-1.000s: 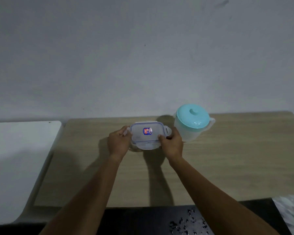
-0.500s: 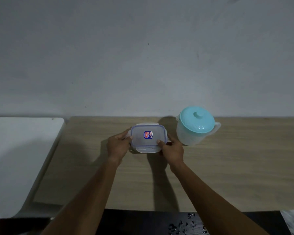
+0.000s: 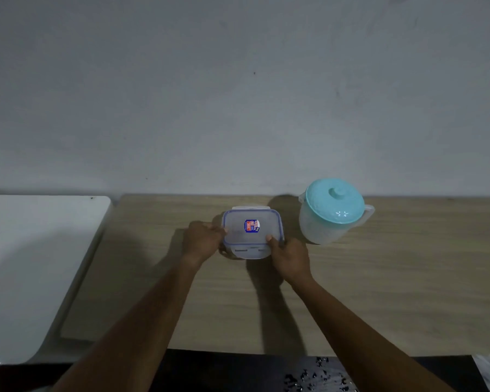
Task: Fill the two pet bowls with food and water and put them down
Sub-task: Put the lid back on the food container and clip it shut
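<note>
Both hands are on the box [image 3: 252, 232] in the middle of the bench [image 3: 393, 278], lid on. The left hand [image 3: 203, 241] curls around its left end, fingers wrapped onto the side; the right hand [image 3: 290, 257] presses at the near right corner, thumb up on the lid's edge. It looks like a clip-lid food box, and the front flap sticks out loose below the rim, so I read this as the lid being worked open. The jug [image 3: 333, 212] with its teal lid stands just to the right, close by but apart from the box. No pet bowls are in sight.

The risks from here: a stiff clip letting go all at once could jerk the box and scatter whatever is inside over the bench. The right elbow has the jug near it, and a sharp pull that way could knock it, spilling water if the lid sits loose. And a box this light may skid if only one hand steadies it.

Against a second ago, the box sits lower and squarer on the bench, where before it was tipped up between the hands. The right thumb has crept onto the lid corner. The view has also dropped and levelled, so the jug now appears further right.
</note>
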